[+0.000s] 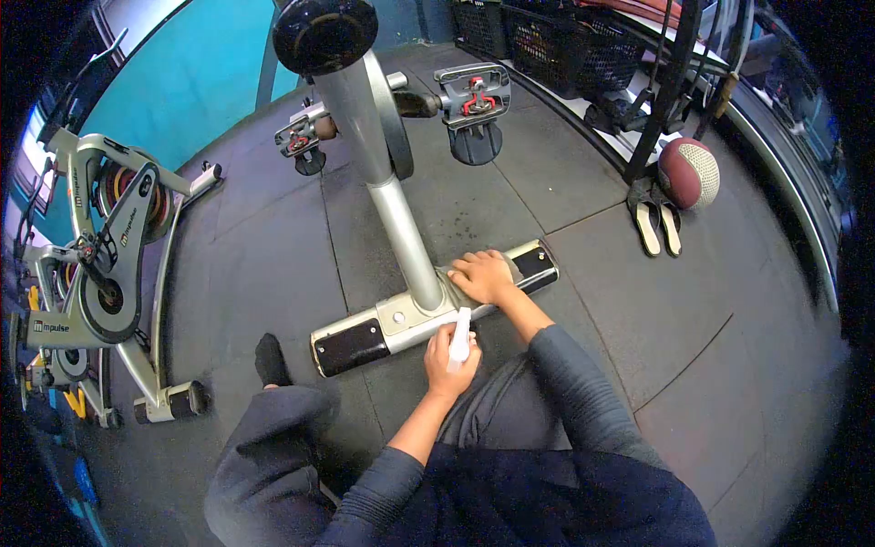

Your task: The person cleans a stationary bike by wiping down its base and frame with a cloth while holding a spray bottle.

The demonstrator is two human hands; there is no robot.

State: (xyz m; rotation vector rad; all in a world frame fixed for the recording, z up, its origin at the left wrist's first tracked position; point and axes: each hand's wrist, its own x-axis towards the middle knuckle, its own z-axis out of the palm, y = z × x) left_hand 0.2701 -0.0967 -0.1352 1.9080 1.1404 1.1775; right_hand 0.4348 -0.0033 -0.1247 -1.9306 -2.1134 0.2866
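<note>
My left hand is closed around a white spray bottle, held upright just in front of the base of an exercise bike. My right hand presses down on the right half of the bike's crosswise foot bar. Under that palm, a greyish cloth shows at the hand's edges, mostly covered. Black end caps sit at both ends of the bar. Above it, a silver post rises to the pedals.
More exercise bikes stand at the left. To the right are a maroon and cream ball, a pair of slip-on shoes and a rack with black baskets. My sock-covered foot rests on the dark mat floor.
</note>
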